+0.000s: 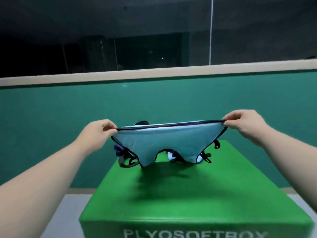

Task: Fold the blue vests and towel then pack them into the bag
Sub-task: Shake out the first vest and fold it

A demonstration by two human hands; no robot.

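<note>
Evidently the work is at an early stage: the light blue fabric vest with dark piping (163, 143) is not yet folded flat, and no towel or bag is in view, so most of the folding and all the packing seem to remain. The left hand (103, 130) and right hand (243, 124) each pinch an upper corner with curled fingers (231, 116). The vest is stretched taut between them, its lower tips hanging close over the green padded box (197, 200).
</note>
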